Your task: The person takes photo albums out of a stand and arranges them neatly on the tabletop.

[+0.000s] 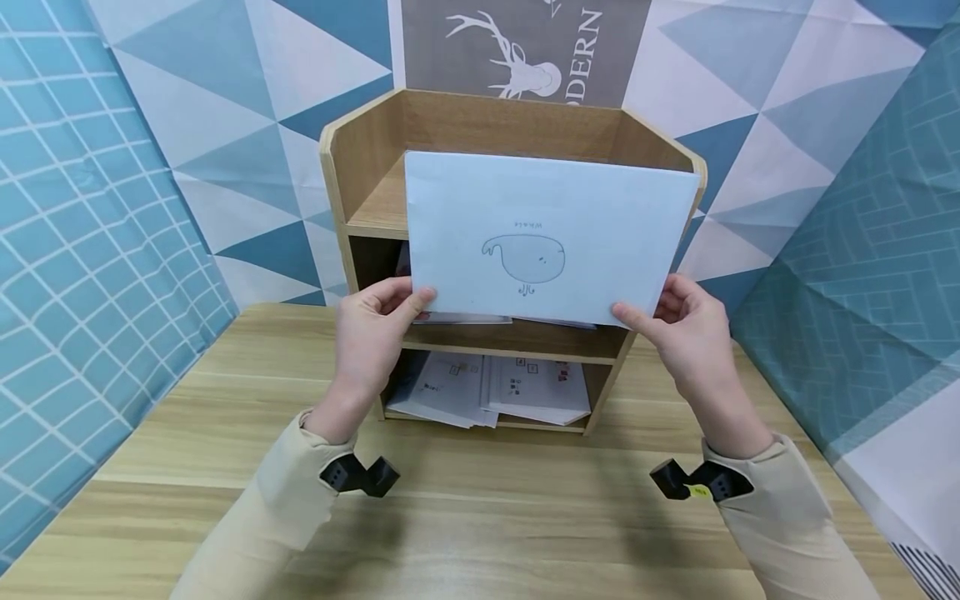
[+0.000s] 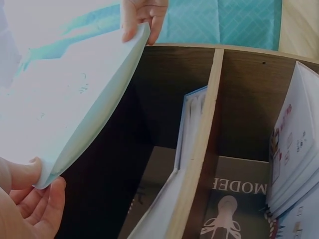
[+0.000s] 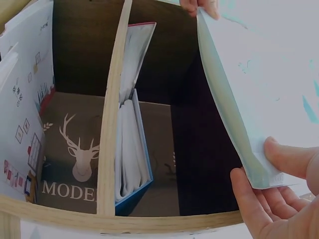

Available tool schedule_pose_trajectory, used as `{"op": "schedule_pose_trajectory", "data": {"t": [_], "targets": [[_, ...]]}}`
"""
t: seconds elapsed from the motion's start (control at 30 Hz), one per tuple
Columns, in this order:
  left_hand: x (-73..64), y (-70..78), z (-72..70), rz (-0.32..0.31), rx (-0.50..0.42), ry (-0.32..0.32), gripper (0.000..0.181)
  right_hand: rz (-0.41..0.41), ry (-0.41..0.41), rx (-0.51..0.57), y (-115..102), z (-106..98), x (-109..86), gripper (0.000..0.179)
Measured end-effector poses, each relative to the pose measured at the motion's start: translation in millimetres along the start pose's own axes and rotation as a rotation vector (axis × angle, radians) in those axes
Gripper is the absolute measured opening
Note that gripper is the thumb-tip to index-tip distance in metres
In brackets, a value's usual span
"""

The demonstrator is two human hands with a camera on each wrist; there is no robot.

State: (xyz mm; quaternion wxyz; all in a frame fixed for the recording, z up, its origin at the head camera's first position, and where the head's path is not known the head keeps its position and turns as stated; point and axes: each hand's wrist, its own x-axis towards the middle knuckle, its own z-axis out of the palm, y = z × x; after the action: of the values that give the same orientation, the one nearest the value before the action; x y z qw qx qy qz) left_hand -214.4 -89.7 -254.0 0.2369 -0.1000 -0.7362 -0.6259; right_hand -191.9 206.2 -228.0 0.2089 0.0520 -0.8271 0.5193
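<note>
White drawing paper [image 1: 555,200] with a pencil whale, its spout pointing down, is held up before a small wooden shelf unit [image 1: 360,183]. My left hand [image 1: 371,333] pinches its lower left corner, thumb on the front face. At the lower right corner my right hand [image 1: 693,342] grips it the same way, fingers curled behind. Both wrist views show the near edge of the paper bowing between the hands. The paper hides part of the unit's top and middle levels.
White booklets [image 1: 536,383] lie on the unit's bottom level. Others, one with a blue cover [image 3: 137,154], sit on the middle level. Beneath everything is a wood-grain table [image 1: 480,517]. Patterned cloth [image 1: 97,192] covers the surrounding walls, and a deer print [image 1: 525,58] hangs behind.
</note>
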Motion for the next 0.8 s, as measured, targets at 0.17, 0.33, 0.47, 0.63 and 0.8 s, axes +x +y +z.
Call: {"op": "schedule_pose_trajectory", "data": {"t": [0.17, 0.33, 0.47, 0.63, 0.8], "targets": [[-3.3, -5.4, 3.1, 0.027, -0.006, -0.005, 0.025, -0.004, -0.005, -0.008, 5.3, 0.3, -1.8, 0.052], [-6.2, -10.0, 6.6, 0.048, -0.055, -0.001, 0.024, -0.018, -0.006, 0.023, 11.1, -0.1, -3.2, 0.049], [-9.2, -12.6, 8.7, 0.048, -0.068, 0.000, 0.025, -0.038, -0.013, 0.092, 14.3, -2.0, -4.5, 0.046], [-11.9, -15.5, 12.1, 0.066, -0.073, -0.001, 0.023, -0.028, -0.020, 0.197, 17.9, -5.5, -7.6, 0.044], [-16.5, -17.3, 16.6, 0.078, -0.095, 0.005, 0.022, -0.012, -0.021, 0.245, 22.8, -8.0, -10.6, 0.042]]}}
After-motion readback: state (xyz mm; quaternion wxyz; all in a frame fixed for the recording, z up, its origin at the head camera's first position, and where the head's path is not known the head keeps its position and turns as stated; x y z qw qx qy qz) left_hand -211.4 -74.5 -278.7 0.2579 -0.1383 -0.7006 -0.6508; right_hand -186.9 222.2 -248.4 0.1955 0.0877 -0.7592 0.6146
